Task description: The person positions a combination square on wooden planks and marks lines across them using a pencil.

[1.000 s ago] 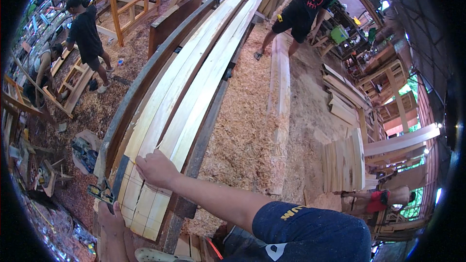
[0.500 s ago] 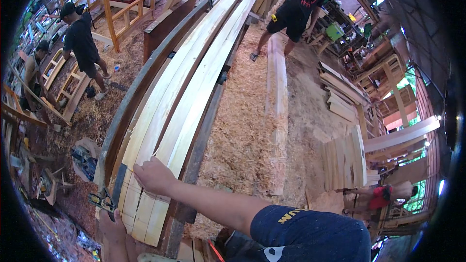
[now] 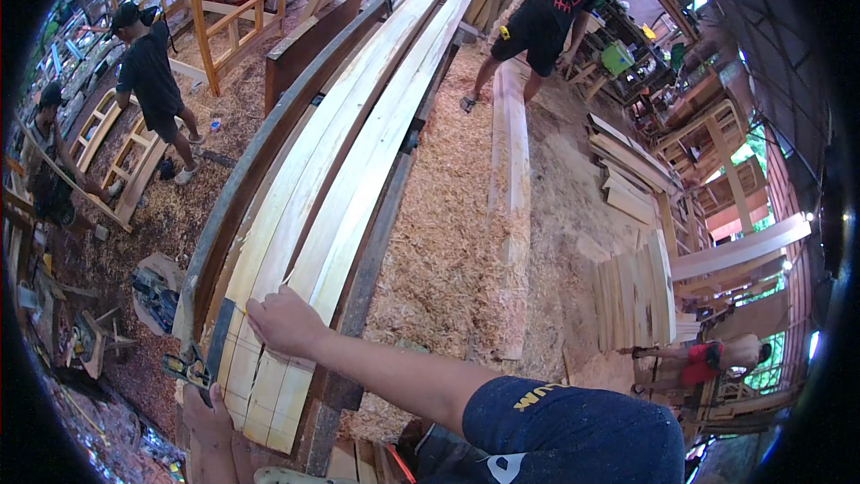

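Note:
Pale, long boards (image 3: 309, 188) lie side by side on a bench, with crosswise and lengthwise lines marked on their near ends. At the lower left, my left hand (image 3: 208, 417) grips the lower end of a dark square-like tool (image 3: 188, 367), its thumb up and its other fingers mostly hidden. The tool's dark blade (image 3: 220, 333) lies along the left edge of the boards. My right hand (image 3: 285, 323) rests on the boards just right of the blade's upper end, fingers closed around a thin pencil-like stick (image 3: 288, 281), only partly visible.
A dark bench rail (image 3: 233, 188) curves along the boards' left side. A person (image 3: 560, 0) at the far end touches the boards. Shavings (image 3: 439, 242) cover the floor at right, near stacked boards (image 3: 632, 300). Two people work around wooden frames (image 3: 134, 161) at left.
My hands, the tool and the boards hold nearly the same places. At the far left, the crouching person has shifted slightly.

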Action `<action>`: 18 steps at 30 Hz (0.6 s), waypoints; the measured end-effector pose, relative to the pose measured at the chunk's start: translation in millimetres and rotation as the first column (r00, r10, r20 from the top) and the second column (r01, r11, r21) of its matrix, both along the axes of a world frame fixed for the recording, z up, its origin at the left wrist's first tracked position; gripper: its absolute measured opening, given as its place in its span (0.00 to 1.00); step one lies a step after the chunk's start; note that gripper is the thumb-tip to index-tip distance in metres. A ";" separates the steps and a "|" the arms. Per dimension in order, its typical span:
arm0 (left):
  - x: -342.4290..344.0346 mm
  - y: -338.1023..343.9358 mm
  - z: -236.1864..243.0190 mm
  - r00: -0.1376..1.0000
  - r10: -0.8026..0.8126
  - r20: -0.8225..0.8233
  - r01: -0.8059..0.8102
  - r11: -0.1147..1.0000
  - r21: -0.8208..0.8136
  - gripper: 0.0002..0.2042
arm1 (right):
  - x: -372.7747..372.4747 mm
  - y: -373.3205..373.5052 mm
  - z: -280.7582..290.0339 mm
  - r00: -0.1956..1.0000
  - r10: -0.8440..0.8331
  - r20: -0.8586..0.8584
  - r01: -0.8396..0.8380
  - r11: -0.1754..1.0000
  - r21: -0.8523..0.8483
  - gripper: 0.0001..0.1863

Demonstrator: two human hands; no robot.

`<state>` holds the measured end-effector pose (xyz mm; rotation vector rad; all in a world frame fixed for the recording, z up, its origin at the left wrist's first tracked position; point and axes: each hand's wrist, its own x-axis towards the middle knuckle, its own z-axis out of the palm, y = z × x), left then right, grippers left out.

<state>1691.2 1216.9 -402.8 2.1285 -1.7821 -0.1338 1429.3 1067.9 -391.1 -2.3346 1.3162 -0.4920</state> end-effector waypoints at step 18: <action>7.4 1.6 -0.3 0.994 0.010 -0.107 0.003 0.992 0.125 0.17 | -0.6 1.0 4.5 1.000 0.016 -0.008 -0.016 1.000 0.007 0.10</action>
